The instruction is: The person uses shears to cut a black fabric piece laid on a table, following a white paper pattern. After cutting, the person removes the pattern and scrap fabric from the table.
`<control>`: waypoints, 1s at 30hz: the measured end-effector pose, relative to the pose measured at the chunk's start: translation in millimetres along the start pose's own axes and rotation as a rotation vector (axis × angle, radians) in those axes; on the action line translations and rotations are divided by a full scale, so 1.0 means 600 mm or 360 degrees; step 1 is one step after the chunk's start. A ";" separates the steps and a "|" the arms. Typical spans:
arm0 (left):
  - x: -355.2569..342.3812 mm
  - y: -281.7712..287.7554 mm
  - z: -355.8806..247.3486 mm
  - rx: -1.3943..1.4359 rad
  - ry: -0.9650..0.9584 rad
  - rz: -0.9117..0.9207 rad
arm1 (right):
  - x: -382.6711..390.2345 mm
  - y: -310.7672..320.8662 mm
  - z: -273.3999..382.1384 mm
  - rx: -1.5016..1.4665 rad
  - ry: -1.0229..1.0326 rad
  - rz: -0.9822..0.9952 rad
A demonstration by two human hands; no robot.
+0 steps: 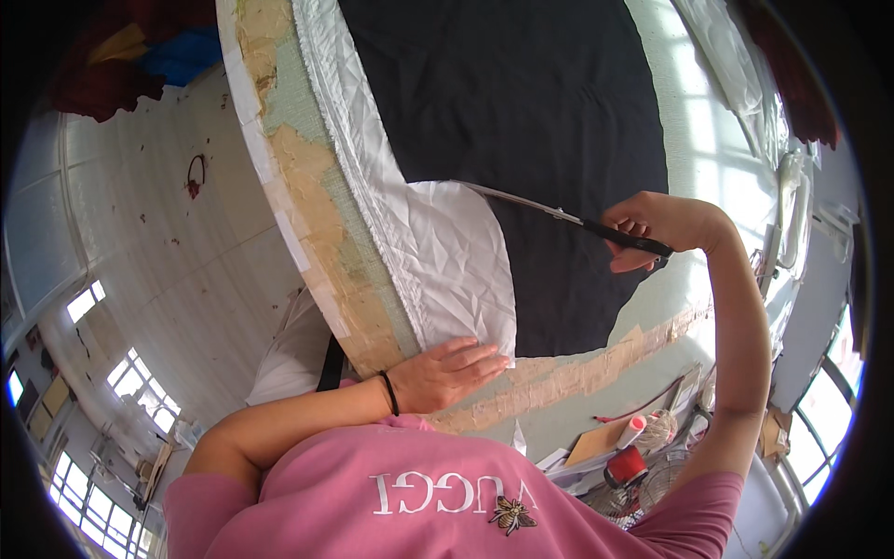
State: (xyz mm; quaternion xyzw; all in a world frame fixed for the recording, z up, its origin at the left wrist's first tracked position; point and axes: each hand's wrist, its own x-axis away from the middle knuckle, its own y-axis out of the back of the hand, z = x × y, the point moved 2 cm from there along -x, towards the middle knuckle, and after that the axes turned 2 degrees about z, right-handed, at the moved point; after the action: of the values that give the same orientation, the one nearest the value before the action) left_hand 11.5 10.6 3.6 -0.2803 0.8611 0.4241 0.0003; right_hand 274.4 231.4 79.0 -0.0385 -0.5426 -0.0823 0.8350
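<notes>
My left hand, with a black band at the wrist, lies flat on the near edge of a crumpled white fabric and pins it to the table. My right hand grips the black handles of long scissors. Their blades point left and reach the top edge of the white fabric. A large black cloth is spread beneath and beyond the white piece. Both lie on a green-topped table patched with beige tape along its edge.
Below the table's right corner are a red thread spool, a white cone with a pink tip, a brown cardboard piece and a wire fan guard. Tiled floor lies left of the table. Blue, yellow and red cloth is piled at the top left.
</notes>
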 end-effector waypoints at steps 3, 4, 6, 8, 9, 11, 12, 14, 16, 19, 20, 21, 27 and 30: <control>0.000 0.000 0.001 0.0029 0.0011 0.0008 | -0.005 0.010 0.005 0.0065 -0.0005 0.0003; 0.000 0.000 0.001 0.0046 0.0016 0.0009 | -0.007 0.013 0.004 0.0070 0.0015 0.0009; 0.000 0.000 0.002 0.0074 0.0018 0.0023 | -0.011 0.018 0.005 0.0099 0.0023 0.0017; -0.001 0.000 0.002 0.0095 0.0010 0.0050 | -0.013 0.021 0.009 0.0143 0.0000 0.0018; -0.001 0.001 0.001 0.0099 0.0009 0.0058 | -0.014 0.023 0.010 0.0143 -0.0011 0.0024; -0.001 0.001 0.002 0.0108 0.0006 0.0074 | -0.016 0.027 0.012 0.0141 -0.0034 0.0035; -0.001 0.003 0.001 0.0091 0.0013 0.0078 | -0.017 0.028 0.012 0.0151 -0.0025 0.0038; -0.001 0.005 0.001 0.0057 0.0024 0.0087 | -0.018 0.032 0.009 0.0170 -0.0008 0.0043; -0.002 0.006 0.001 0.0022 0.0016 0.0080 | -0.014 0.036 0.019 0.0113 -0.0085 0.0067; 0.001 0.000 0.000 0.0033 0.0011 0.0057 | -0.015 0.038 0.024 0.0132 -0.0075 0.0074; 0.002 -0.003 0.000 0.0047 0.0011 0.0047 | -0.016 0.039 0.025 0.0156 -0.0049 0.0072; 0.002 -0.002 0.000 0.0050 0.0005 0.0050 | -0.016 0.038 0.026 0.0155 -0.0038 0.0069; 0.001 0.002 0.000 0.0070 0.0009 0.0083 | -0.021 0.040 0.032 0.0187 0.0013 0.0077; 0.001 0.002 0.001 0.0059 -0.0007 0.0071 | -0.018 0.043 0.040 0.0211 0.0012 0.0084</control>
State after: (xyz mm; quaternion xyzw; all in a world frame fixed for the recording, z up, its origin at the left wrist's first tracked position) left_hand 10.1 11.5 3.9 -0.2600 0.8748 0.4088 -0.0022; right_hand 253.0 261.5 79.7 0.0030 -0.5427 -0.0244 0.8396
